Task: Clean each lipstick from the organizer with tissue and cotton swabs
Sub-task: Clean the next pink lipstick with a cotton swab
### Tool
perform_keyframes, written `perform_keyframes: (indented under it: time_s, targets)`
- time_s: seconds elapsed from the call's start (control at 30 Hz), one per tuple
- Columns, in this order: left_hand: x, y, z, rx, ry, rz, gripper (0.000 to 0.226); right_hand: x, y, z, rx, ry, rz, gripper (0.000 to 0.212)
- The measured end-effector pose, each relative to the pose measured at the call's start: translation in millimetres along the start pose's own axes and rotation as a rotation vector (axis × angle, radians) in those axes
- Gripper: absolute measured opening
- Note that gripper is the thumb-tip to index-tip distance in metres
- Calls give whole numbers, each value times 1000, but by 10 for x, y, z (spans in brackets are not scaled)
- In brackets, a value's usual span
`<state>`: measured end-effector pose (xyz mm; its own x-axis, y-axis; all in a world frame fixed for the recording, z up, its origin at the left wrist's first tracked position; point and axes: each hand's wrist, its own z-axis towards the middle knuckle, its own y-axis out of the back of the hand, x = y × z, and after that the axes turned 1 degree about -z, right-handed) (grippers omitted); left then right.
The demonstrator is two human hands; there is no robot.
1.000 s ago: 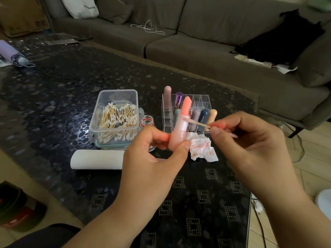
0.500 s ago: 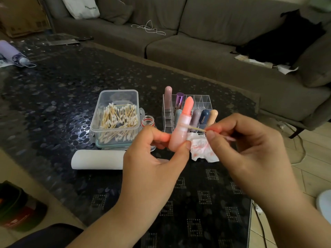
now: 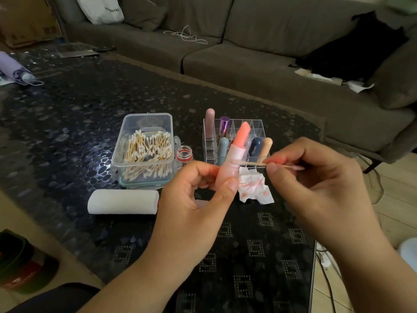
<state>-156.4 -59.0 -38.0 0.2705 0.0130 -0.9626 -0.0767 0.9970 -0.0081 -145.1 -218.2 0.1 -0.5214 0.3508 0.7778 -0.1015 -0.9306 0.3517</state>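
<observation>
We are holding the open lipstick (image 3: 234, 159) upright above the tabletop (image 3: 67, 132), our left hand (image 3: 198, 206) gripping its pale pink barrel between thumb and fingers, while our right hand (image 3: 316, 177) is pinching a cotton swab (image 3: 255, 163) whose tip is touching the collar below the coral bullet. The bullet is likely soft and easily smeared (the barrel looks light and slick), so we are judging the barrel the place to hold. Just behind, the clear organizer (image 3: 255, 125) is keeping the other lipsticks; a stained tissue (image 3: 252, 188) is lying beneath, the swab box (image 3: 144, 152) is sitting left. Open room is lying toward us.
</observation>
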Motion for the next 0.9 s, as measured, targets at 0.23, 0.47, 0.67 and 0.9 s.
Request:
perform_keyframes:
  time_s: [0.23,0.47,0.67,0.9]
  targets:
    - [-15,-9,0,19,10,-13,27,17,29,9,-22,4,6,9]
    - [-17,-7,-4,37,18,-36,28,9,55,10,-29,16,27,11]
    - [-10,-8,-1,44,30,-75,29,-4,37,6,20,1,25,10]
    - [-12,2,7,107,54,-140,29,-8,51,8,28,6,31,10]
